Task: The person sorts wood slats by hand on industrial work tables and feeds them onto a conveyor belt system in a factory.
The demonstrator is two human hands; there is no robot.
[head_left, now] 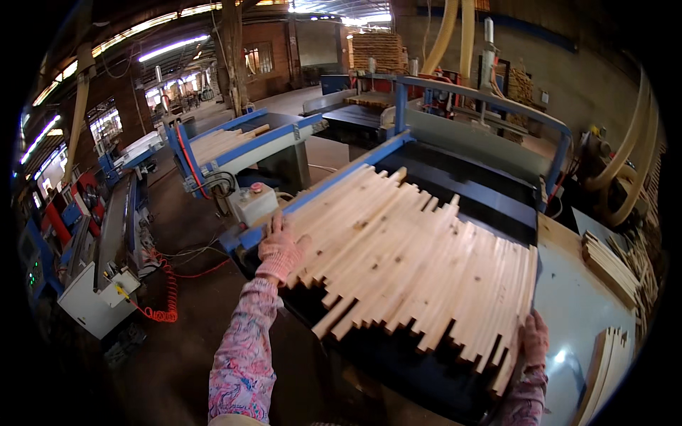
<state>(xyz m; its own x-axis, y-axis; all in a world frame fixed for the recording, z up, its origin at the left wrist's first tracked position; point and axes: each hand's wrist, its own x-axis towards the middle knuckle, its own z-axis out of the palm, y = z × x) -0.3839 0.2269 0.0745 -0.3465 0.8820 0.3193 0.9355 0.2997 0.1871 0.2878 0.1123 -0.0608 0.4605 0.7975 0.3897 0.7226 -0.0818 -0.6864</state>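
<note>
Both hands bracket a wide batch of pale wood slats lying side by side on the dark bed of a blue-framed machine. Left hand, in a pinkish knit glove, lies flat w/ fingers spread on the batch's left edge, just beside the blue side rail; right hand, also gloved, presses against the near right corner of the batch, fingers mostly behind the wood so can't tell if it's curled round the ends or just pushing. Risks as I judge them: slat ends are badly staggered front & back, so a squeeze from the sides could make loose ones ride up, fan out or drop off the near edge into the dark gap below; left fingers sit close to the rail & could get pinched between wood and metal; splinters likely thru thin gloves. Hard to see: whether the bed is moving, what's under the slats, and the machine's far end, which is warped by the fisheye. More slats stacked at right and a cut-off bundle at lower right are only partly in frame; lower corners are black.
</note>
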